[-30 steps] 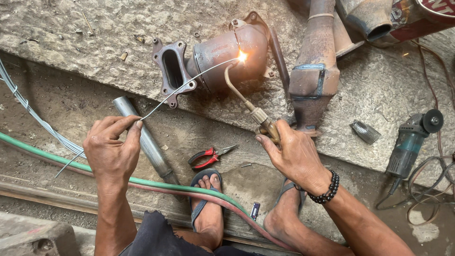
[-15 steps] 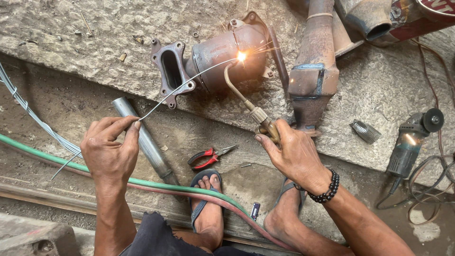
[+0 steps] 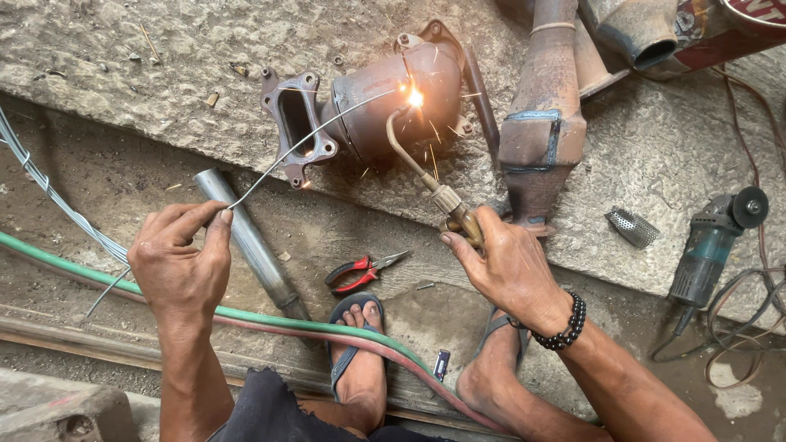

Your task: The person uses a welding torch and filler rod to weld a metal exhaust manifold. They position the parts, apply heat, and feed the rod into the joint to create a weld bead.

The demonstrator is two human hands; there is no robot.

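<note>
Left hand (image 3: 178, 266) pinches filler rod (image 3: 311, 139), feeding flame; right hand (image 3: 508, 266) grips torch (image 3: 434, 192) aimed at rusty converter (image 3: 385, 102).

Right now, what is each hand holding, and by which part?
The left hand pinches a thin filler rod partway along, its tip toward the flame. The right hand grips the brass torch at its handle end.

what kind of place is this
Most likely an informal open-air exhaust repair or welding spot, worked on the ground. The right hand holds a gas torch flaming against a rusty exhaust part, the left hand feeds a filler rod, and an angle grinder lies nearby.
</note>
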